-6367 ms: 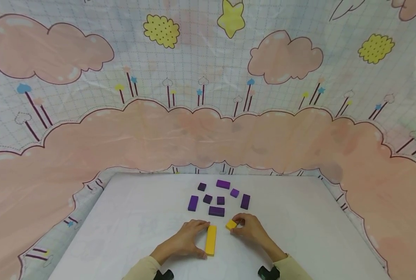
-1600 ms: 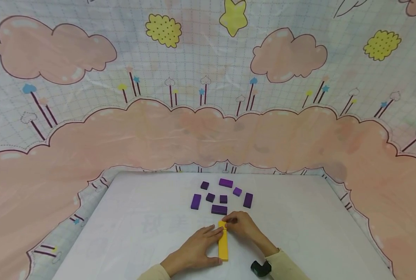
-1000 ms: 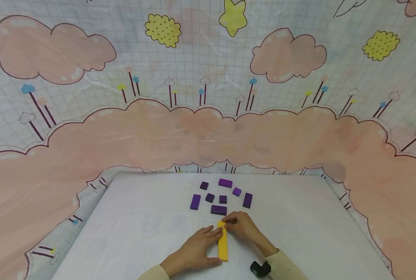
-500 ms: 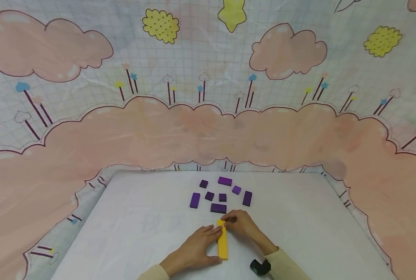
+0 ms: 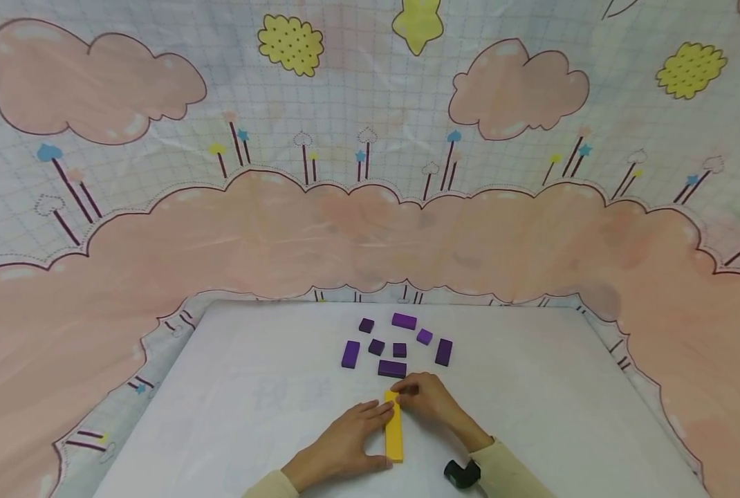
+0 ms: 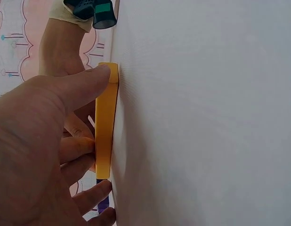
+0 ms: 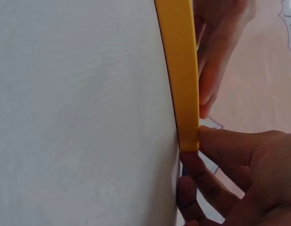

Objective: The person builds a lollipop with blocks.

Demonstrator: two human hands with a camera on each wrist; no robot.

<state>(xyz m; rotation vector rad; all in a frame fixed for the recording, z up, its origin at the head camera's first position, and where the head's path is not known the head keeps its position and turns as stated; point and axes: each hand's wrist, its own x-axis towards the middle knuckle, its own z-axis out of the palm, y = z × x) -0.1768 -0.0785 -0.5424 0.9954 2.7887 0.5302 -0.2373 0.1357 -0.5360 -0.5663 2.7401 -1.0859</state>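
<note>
On the white tabletop [image 5: 532, 387], our right hand [image 5: 430, 399] pinched the yellow cube [image 7: 188, 140] against the far end of the yellow bar [image 5: 393, 439] our left hand [image 5: 347, 437] gripped; that join looked made, the purple blocks [image 5: 392, 369] unjoined.

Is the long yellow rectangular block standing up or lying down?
Lying down: the long yellow rectangular block stretches lengthwise along the white tabletop in every view.

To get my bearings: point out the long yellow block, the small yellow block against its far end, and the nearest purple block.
Long yellow block [image 5: 393, 434], head view: bare stretch of its top.
Small yellow block [image 7: 188, 139], right wrist view: side facing the camera.
Nearest purple block [image 5: 392, 367], head view: middle of its top.
</note>
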